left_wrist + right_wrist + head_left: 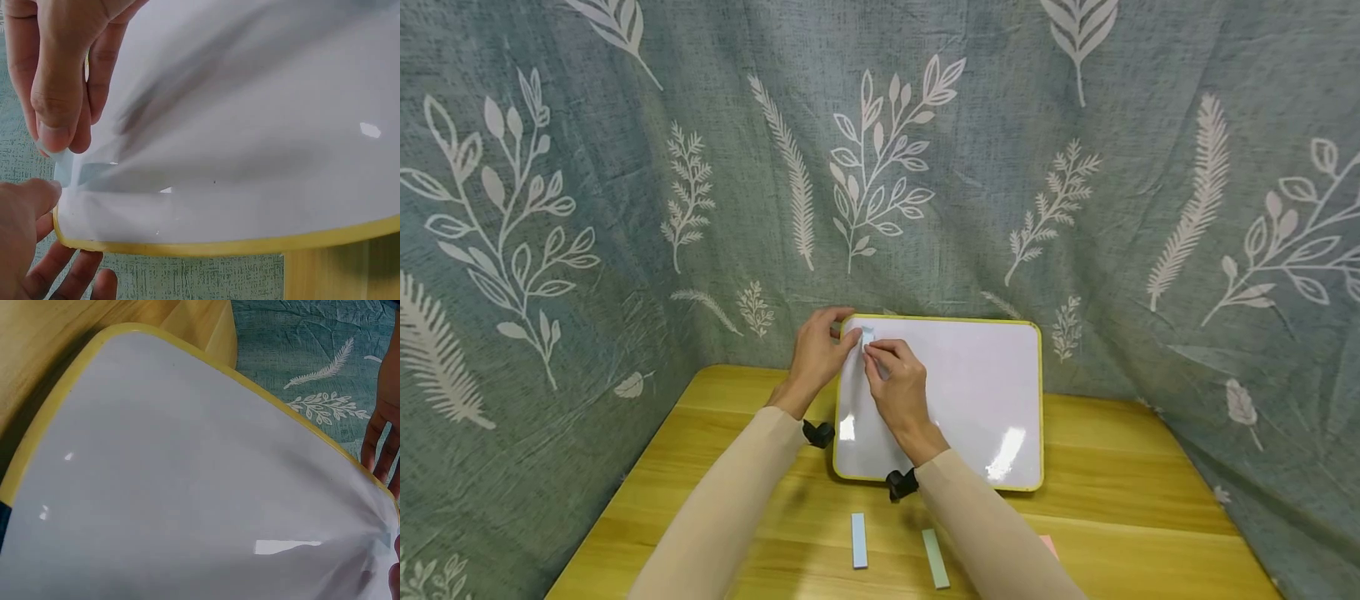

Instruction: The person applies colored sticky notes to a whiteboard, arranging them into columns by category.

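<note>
A whiteboard (970,383) with a yellow rim leans upright before the curtain. At its upper left corner my right hand (901,396) pinches a small pale blue strip (868,335) between thumb and fingertips, against the white surface. My left hand (816,354) grips the board's left edge, fingers behind it and thumb on the front beside the strip. In the left wrist view the right hand (62,75) holds the pale blue strip (64,167) near the left thumb. The right wrist view shows mostly bare board (175,444), with the left hand (387,425) behind the rim.
On the wooden table (1097,467) before the board lie a light blue strip (859,540) and a light green strip (936,558). Part of a pink piece (1048,546) shows beside my right sleeve. A patterned curtain (925,167) hangs behind and at both sides.
</note>
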`<state>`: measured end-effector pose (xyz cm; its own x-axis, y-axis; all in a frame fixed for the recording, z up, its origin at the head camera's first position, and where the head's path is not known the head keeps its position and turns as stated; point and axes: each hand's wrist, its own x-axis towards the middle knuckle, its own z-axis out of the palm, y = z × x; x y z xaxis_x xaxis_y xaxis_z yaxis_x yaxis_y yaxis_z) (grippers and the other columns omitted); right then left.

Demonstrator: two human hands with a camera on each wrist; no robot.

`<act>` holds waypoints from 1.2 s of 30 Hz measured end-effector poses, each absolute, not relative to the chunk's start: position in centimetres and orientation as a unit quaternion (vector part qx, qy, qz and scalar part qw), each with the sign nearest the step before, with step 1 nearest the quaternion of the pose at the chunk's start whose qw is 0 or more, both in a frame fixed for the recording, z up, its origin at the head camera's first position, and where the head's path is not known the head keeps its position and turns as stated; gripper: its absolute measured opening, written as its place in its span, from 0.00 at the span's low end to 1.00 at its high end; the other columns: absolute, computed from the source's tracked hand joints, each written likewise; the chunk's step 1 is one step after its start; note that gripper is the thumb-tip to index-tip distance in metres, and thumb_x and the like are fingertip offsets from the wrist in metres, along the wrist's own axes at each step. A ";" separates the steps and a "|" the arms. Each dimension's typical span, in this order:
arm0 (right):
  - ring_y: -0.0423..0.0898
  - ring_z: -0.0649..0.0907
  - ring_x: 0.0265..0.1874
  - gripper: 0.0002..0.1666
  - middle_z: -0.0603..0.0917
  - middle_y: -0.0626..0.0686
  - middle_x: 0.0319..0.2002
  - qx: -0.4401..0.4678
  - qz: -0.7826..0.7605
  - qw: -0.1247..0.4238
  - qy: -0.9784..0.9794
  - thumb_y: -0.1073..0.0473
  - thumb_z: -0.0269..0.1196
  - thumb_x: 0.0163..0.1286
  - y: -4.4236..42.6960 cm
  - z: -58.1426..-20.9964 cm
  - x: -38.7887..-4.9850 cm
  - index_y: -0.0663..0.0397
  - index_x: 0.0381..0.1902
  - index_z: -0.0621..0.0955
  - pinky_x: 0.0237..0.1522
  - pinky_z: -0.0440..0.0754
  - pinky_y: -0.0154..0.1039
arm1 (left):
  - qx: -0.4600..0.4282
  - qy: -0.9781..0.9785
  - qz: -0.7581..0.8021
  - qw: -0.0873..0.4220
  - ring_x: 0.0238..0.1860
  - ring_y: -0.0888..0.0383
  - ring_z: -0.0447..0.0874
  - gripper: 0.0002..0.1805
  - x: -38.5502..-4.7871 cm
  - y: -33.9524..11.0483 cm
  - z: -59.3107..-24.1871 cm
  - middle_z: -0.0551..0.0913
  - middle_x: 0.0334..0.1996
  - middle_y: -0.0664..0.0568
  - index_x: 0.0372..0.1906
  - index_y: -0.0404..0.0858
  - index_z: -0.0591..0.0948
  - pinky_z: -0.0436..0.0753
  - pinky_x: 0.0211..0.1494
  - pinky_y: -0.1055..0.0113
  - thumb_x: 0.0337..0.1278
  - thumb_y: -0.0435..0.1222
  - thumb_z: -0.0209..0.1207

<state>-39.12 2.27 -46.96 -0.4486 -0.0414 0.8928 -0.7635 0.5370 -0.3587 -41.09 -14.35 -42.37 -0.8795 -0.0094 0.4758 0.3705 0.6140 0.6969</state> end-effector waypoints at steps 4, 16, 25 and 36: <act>0.58 0.97 0.49 0.06 0.94 0.62 0.49 0.265 0.399 0.440 -0.760 0.71 0.78 0.76 2.4 -47.1 -39.2 0.67 0.47 0.97 0.54 0.97 0.51 | -0.098 -0.874 -0.423 0.218 0.59 0.38 0.91 0.24 -41.3 -14.2 -42.2 0.86 0.71 0.39 0.76 0.42 0.87 0.92 0.60 0.42 0.85 0.43 0.71; 0.57 0.97 0.49 0.06 0.93 0.62 0.49 0.259 0.392 0.439 -0.766 0.71 0.79 0.75 2.3 -47.3 -39.3 0.68 0.47 0.97 0.54 0.97 0.50 | -0.093 -0.885 -0.401 0.217 0.55 0.40 0.88 0.27 -41.8 -13.7 -42.1 0.87 0.68 0.39 0.76 0.43 0.87 0.88 0.58 0.45 0.79 0.43 0.77; 0.57 0.97 0.48 0.07 0.93 0.62 0.48 0.265 0.393 0.439 -0.763 0.73 0.80 0.72 2.2 -47.3 -39.4 0.69 0.46 0.96 0.53 0.97 0.50 | -0.094 -0.884 -0.400 0.221 0.51 0.43 0.84 0.27 -42.2 -13.6 -41.9 0.88 0.67 0.40 0.74 0.43 0.89 0.85 0.57 0.47 0.77 0.41 0.78; 0.55 0.97 0.46 0.06 0.94 0.59 0.46 0.277 0.388 0.444 -0.759 0.72 0.79 0.72 2.3 -48.2 -40.0 0.66 0.46 0.97 0.50 0.97 0.47 | -0.093 -0.882 -0.398 0.235 0.48 0.43 0.85 0.26 -42.5 -13.5 -42.1 0.90 0.63 0.40 0.71 0.42 0.90 0.85 0.55 0.48 0.72 0.40 0.81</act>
<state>-39.97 2.28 -48.19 -0.4529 -0.0769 0.8882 -0.7646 0.5459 -0.3426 -42.52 -13.53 -42.13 -0.8721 -0.0233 0.4888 0.3508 0.6667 0.6576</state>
